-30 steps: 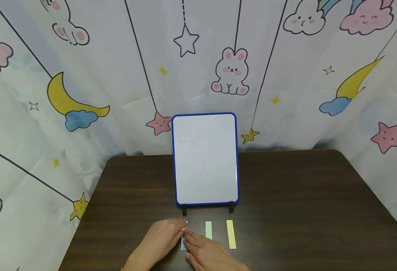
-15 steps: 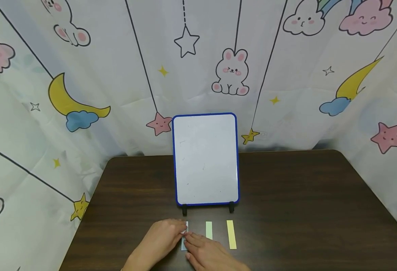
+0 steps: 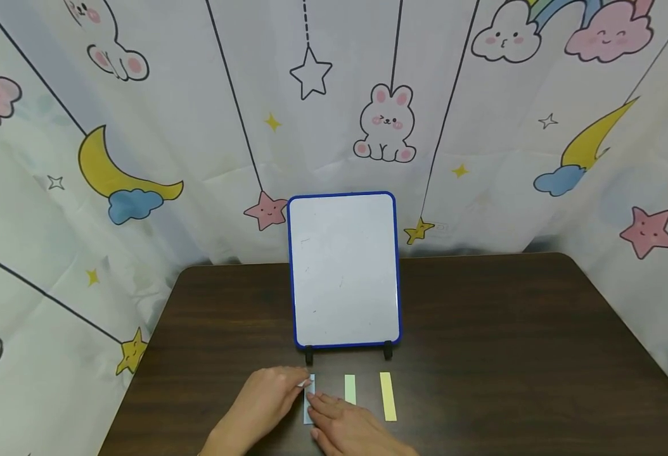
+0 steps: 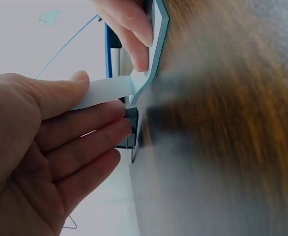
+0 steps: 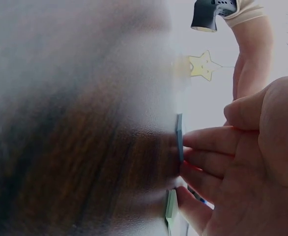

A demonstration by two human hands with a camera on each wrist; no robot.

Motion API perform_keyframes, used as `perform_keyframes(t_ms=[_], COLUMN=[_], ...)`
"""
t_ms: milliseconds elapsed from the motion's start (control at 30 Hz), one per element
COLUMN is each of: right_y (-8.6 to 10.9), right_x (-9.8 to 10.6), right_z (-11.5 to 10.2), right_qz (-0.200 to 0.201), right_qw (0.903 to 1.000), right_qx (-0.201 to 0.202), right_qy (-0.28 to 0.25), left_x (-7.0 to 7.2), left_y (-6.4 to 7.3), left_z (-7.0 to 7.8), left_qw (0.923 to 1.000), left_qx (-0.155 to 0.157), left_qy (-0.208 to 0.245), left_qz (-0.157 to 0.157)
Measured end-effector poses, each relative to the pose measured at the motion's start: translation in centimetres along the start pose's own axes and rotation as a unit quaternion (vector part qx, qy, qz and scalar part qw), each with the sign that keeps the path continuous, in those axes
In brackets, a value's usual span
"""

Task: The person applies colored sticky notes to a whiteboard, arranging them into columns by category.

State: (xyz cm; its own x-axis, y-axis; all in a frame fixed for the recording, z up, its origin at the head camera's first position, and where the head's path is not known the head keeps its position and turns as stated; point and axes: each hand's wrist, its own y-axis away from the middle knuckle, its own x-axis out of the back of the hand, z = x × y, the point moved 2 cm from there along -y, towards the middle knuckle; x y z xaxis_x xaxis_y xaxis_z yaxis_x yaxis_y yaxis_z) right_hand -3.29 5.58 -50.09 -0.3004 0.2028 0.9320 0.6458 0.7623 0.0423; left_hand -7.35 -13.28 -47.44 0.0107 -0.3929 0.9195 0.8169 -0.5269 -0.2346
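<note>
Blue paper lies under our two hands: a slim pad (image 3: 308, 416) on the near part of the table (image 3: 482, 348). With our left hand (image 3: 268, 396) we pinch a pale strip (image 4: 107, 91) between thumb and fingers; it rises from the pad's far end. Our right hand (image 3: 353, 427) grips nothing: its fingers reach out nearly straight, and their tips press on the pad from the right.

We judge that pressing to be the weak point. If it eases off, the pad may slide or lift along with the strip, for its far end seems to bow upward in the left wrist view. A sharp pull from the left could crease or tear the paper, and a pinch on several layers could bring up extra sheets; we cannot tell how many we hold.

Just right of the blue pad lies a green pad (image 3: 350, 387), partly covered by the right hand, so a sideways shift there might knock it askew. Farther right, a yellow slip (image 3: 388, 398) lies apart from both hands. On the far side a whiteboard (image 3: 345, 272) stands on black feet (image 3: 388, 350); the left one is near our left fingertips, and a jerk could bump it. Beyond hangs a printed curtain (image 3: 197, 126).
</note>
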Motion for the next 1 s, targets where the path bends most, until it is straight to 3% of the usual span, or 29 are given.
perform_keyframes(t_ms=[267,433,633,900,1000], right_y=[0.0,0.0,0.1,0.1,0.1], right_x=[0.3,0.2,0.2,0.3,0.3], right_z=[0.0,0.0,0.0,0.0,0.0], right_qz=[-0.042,-0.031,-0.020,-0.039,-0.048], right_qw=[0.9988,0.9994,0.9997,0.9983,0.9975], right_qx=[-0.011,-0.006,-0.009,-0.023,-0.027], right_qy=[-0.022,-0.014,-0.013,-0.037,-0.044], left_x=[0.5,0.7,1.1,1.3,1.4], left_y=[0.0,-0.1,-0.2,-0.5,-0.7], left_z=[-0.1,-0.1,-0.1,0.0,-0.2], left_qw=[0.9996,0.9993,0.9974,0.9959,0.9925], left_qx=[0.018,0.023,0.019,0.023,0.003], left_qy=[0.006,0.003,-0.012,-0.014,-0.025], left_qz=[0.019,0.030,0.068,0.087,0.119])
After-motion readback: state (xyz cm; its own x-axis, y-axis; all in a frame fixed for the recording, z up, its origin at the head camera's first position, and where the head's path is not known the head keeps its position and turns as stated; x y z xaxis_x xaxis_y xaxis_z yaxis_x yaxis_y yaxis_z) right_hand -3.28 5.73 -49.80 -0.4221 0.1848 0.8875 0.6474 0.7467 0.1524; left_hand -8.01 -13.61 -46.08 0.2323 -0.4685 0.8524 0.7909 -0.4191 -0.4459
